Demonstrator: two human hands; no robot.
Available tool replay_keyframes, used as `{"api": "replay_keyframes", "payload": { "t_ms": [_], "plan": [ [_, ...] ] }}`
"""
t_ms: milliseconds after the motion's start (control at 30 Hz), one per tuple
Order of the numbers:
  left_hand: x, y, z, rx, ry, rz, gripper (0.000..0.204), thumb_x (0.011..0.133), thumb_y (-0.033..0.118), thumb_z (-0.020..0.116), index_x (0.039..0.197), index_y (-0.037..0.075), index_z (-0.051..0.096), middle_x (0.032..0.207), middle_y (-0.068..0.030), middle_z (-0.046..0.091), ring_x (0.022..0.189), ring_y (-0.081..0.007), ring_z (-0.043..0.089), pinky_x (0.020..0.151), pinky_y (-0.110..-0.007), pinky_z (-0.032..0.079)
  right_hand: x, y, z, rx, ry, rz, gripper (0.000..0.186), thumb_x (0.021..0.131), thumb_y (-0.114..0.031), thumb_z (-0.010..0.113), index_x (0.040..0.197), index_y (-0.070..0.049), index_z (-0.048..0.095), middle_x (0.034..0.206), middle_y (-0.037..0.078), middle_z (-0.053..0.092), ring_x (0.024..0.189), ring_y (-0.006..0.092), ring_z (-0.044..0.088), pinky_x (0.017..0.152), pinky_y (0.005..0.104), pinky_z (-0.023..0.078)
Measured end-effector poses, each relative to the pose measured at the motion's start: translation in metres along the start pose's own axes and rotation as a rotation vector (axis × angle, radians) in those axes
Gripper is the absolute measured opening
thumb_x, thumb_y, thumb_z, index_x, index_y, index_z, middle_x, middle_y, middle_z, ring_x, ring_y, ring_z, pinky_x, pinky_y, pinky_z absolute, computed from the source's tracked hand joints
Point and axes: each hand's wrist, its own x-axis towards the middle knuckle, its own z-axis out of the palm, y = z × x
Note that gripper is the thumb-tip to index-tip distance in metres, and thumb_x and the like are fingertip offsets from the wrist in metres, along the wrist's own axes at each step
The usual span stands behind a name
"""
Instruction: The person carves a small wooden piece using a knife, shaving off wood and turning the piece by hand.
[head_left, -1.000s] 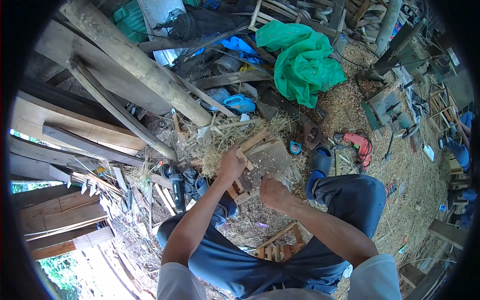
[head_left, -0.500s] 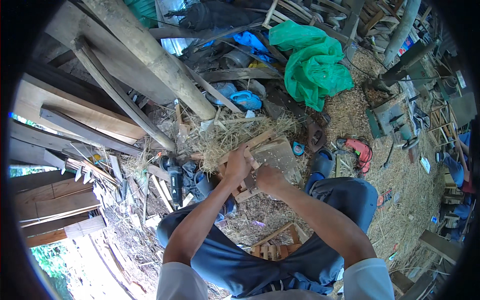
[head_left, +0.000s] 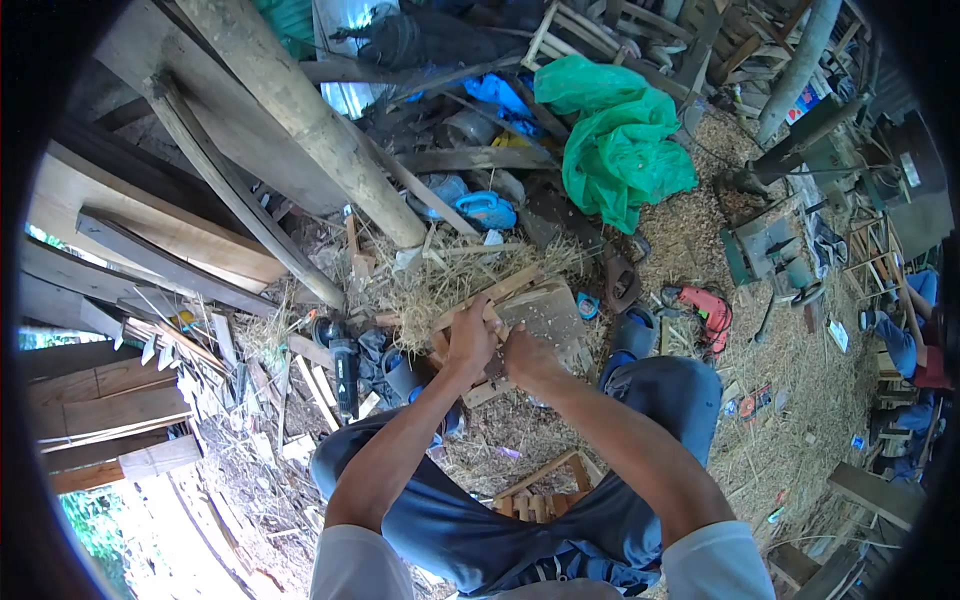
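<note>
My left hand (head_left: 472, 338) is closed on a small light wooden piece (head_left: 490, 316) held over a square, chip-strewn wooden board (head_left: 545, 318) between my knees. My right hand (head_left: 525, 355) is closed close beside the left one, at that wooden piece; what its fingers hold is too hidden to make out. A long wooden strip (head_left: 505, 287) lies along the far edge of the board, with straw (head_left: 430, 285) around it.
A red power drill (head_left: 705, 315) and blue tape measure (head_left: 588, 305) lie right. A black power tool (head_left: 345, 375) lies left. Green plastic (head_left: 620, 150), poles (head_left: 300, 120) and stacked planks (head_left: 160, 230) surround me. Another person's legs (head_left: 890, 350) show at far right.
My right hand has moved leftward and slightly away from me, closing up beside my left hand. The camera's view has also shifted slightly.
</note>
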Motion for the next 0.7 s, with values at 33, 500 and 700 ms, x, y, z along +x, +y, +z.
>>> {"api": "replay_keyframes", "payload": {
  "t_ms": [33,500,700],
  "plan": [
    [-0.003,0.003,-0.001,0.010,0.015,0.012,0.042,0.077,0.010,0.066,0.116,0.005,0.052,0.075,-0.0201,0.061,0.072,-0.0349,0.062,0.063,-0.041,0.048,0.001,0.003,0.003,0.046,0.007,-0.001,0.029,0.085,-0.009,0.050,0.108,0.008,0.049,0.102,0.024,0.062,0.090,0.0381,0.063,0.075,0.0421,0.053],
    [-0.007,0.008,0.001,0.067,0.056,0.070,0.045,0.075,0.014,0.069,0.114,0.003,0.051,0.082,-0.0251,0.062,0.081,-0.0422,0.060,0.070,-0.047,0.048,-0.012,0.043,0.017,-0.351,-0.022,-0.462,0.022,0.078,-0.009,0.052,0.089,0.003,0.066,0.090,0.022,0.064,0.091,0.0332,0.063,0.074,0.0428,0.052],
    [0.010,-0.018,0.008,-0.019,0.009,0.045,0.051,0.071,0.004,0.069,0.118,-0.003,0.048,0.089,-0.0310,0.058,0.088,-0.0447,0.057,0.077,-0.045,0.046,0.001,0.020,0.000,-0.338,-0.206,-0.386,0.024,0.077,-0.010,0.054,0.094,0.002,0.065,0.103,0.022,0.062,0.096,0.0340,0.062,0.080,0.0419,0.051]
  ]
}}
